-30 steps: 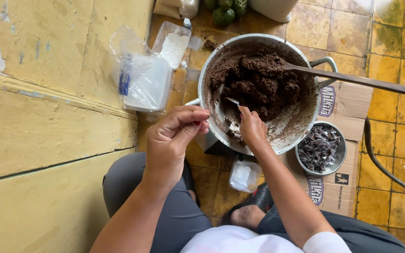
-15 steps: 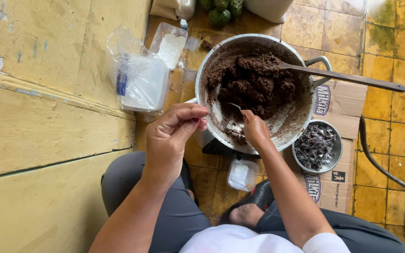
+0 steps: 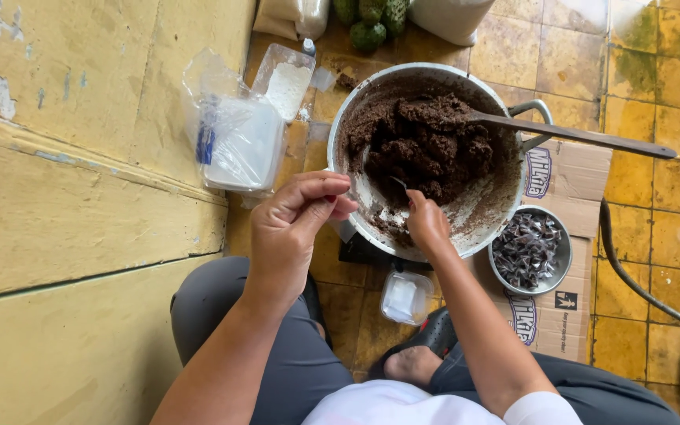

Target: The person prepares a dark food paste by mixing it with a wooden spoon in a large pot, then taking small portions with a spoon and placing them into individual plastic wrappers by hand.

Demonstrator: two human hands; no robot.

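- I see the right hand (image 3: 426,223) reaching into the large round metal pot (image 3: 434,79), which stands on the yellow tiled floor (image 3: 670,181) in front of the seated person.
- Its grip is pressed together on a small metal spoon (image 3: 397,184), and the tip of the spoon touches the dark brown sticky paste (image 3: 426,142) that fills the far half of the pot.
- The left hand (image 3: 297,220) is raised just beside the pot's near-left rim; its fingers are bunched with thumb against fingertips, but I cannot tell if something is pinched between them.
- A long wooden spatula (image 3: 568,134) lies in the paste, and its handle sticks out over the right rim.
- To the right of the pot, a small round metal bowl (image 3: 564,260) with dark wrapped pieces stands on a flattened brown cardboard box (image 3: 568,169).
- To the left of the pot, clear plastic containers in a clear bag (image 3: 234,142) lie near the yellow painted wall (image 3: 80,197).
- A small clear plastic tub (image 3: 407,297) rests on the floor between the person's knees, close to a black sandal (image 3: 434,334).
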